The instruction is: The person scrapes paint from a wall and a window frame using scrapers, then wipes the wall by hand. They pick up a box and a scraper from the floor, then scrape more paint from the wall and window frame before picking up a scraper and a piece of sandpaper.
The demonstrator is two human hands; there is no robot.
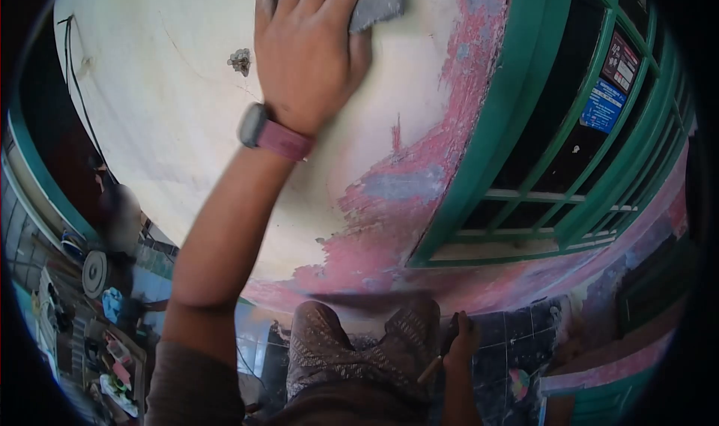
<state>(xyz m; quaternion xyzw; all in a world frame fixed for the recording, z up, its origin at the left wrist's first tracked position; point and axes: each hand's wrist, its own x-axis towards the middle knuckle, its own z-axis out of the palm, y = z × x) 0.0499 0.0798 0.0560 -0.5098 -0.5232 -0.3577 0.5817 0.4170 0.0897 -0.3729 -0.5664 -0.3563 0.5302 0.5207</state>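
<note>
My left hand (pixel 307 47) is raised and pressed flat against a cream wall (pixel 172 111), fingers spread over a grey sheet (pixel 378 2) that looks like sandpaper. A pink-strapped watch (pixel 273 134) sits on that wrist. My right hand (pixel 460 343) hangs low beside my patterned shorts (pixel 359 343), closed around a dark tool with a pale wooden handle (pixel 431 368); I cannot tell what kind of tool it is.
Pink and grey patches of worn paint (pixel 404 194) run down the wall's right side. A green window frame with bars (pixel 554 126) and stickers (pixel 603 104) stands right. A chipped spot (pixel 240 60) marks the wall. Dark floor tiles (pixel 517 336) lie below; clutter (pixel 112 351) sits lower left.
</note>
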